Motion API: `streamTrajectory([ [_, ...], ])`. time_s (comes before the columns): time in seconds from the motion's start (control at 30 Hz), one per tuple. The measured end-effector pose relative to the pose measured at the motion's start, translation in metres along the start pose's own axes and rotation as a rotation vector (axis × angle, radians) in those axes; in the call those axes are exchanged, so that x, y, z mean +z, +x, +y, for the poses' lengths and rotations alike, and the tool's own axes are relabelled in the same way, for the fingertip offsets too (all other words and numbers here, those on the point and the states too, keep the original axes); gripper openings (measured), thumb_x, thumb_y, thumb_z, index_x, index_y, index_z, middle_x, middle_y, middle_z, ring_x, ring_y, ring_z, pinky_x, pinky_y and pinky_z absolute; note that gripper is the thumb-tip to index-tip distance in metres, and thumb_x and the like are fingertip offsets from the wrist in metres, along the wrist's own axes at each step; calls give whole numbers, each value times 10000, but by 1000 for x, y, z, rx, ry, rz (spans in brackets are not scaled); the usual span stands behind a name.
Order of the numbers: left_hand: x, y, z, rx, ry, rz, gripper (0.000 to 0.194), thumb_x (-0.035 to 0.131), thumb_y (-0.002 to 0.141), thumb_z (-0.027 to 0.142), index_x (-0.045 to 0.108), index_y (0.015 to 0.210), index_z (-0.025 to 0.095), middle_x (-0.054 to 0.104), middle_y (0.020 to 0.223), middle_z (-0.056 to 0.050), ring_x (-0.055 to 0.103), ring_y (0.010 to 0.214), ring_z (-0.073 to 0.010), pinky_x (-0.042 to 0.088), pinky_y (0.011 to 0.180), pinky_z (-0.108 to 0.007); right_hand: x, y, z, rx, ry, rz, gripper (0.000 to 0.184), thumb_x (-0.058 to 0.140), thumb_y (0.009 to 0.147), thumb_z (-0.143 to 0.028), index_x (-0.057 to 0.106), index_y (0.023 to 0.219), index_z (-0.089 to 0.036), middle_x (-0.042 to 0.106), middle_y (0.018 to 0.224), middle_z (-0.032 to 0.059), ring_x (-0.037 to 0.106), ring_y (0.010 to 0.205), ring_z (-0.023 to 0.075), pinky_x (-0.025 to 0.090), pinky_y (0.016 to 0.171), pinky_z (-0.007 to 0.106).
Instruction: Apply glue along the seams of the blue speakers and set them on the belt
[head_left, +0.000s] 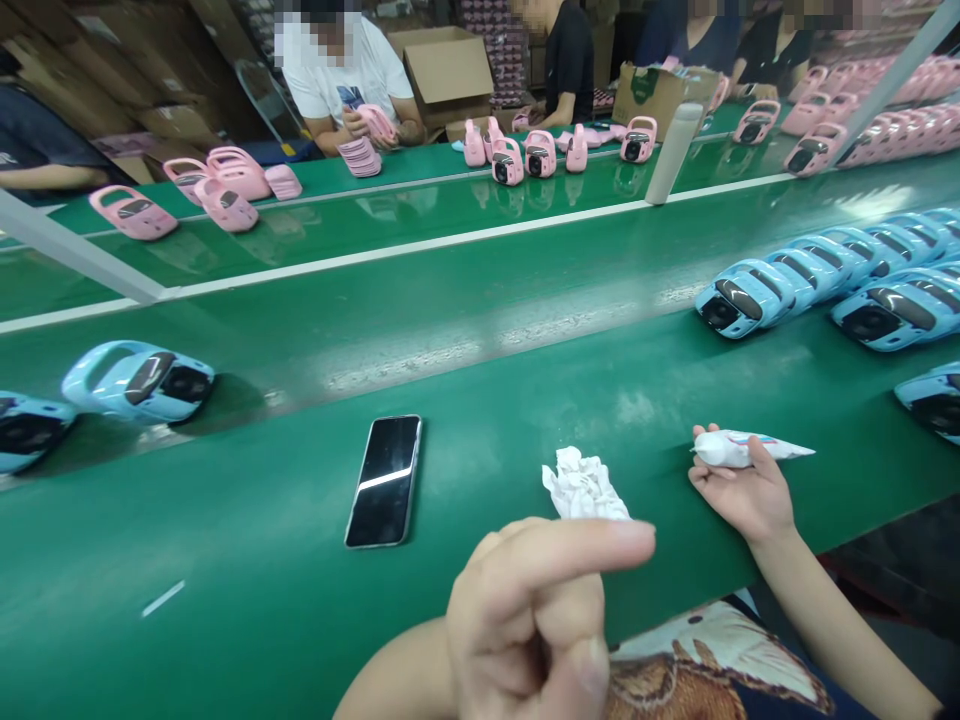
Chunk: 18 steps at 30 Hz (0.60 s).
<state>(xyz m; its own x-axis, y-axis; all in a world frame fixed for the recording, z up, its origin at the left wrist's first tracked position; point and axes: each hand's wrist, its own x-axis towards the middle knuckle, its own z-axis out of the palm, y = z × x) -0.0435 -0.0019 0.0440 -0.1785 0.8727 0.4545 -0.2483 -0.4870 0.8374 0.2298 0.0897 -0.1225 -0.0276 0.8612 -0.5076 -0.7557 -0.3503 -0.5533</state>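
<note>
My left hand (pixel 525 620) is raised close to the camera, curled, with the index finger stretched out to the right; nothing shows in it. Just beyond its fingertip a crumpled white cloth (pixel 581 485) lies on the green table (pixel 262 570). My right hand (pixel 739 480) rests on the table at the right, palm up, fingers wrapped round a white tube (pixel 750 447) whose nozzle points right. A black phone (pixel 385 480) lies face up to the left of the cloth.
Blue car-shaped toy shells stand in rows at the right (pixel 825 275) and two at the left (pixel 139 380). Pink shells (pixel 225 185) and cardboard boxes (pixel 450 70) line the far side, where several other people sit working. A white bottle (pixel 673 152) stands mid-belt.
</note>
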Motion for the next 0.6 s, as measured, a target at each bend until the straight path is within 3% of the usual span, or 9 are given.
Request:
streamTrajectory([
  [0.17,1,3,-1,-26,-74,-56,382,520,919,245,616,1289,236,247,453,78,244,351,-83,233,353,-226,-2,1,0,-19,-27,-12,436,791,719,-445,663,1073,-226,649,1178,33,382,499,39,549,573,275],
  [0.43,-2,6,-4,-73,-100,-81,420,540,899,230,599,1314,258,288,473,73,313,381,-87,296,376,-218,-2,1,0,-15,-25,-8,456,813,689,-441,665,1063,-226,660,1166,15,371,506,31,542,581,261],
  [0.6,-1,8,-6,-109,-182,-149,568,589,885,244,467,1438,288,310,478,91,286,343,-67,243,338,-202,-2,1,0,-16,-24,-8,470,815,689,-442,661,1072,-216,657,1178,20,375,507,24,531,588,265],
])
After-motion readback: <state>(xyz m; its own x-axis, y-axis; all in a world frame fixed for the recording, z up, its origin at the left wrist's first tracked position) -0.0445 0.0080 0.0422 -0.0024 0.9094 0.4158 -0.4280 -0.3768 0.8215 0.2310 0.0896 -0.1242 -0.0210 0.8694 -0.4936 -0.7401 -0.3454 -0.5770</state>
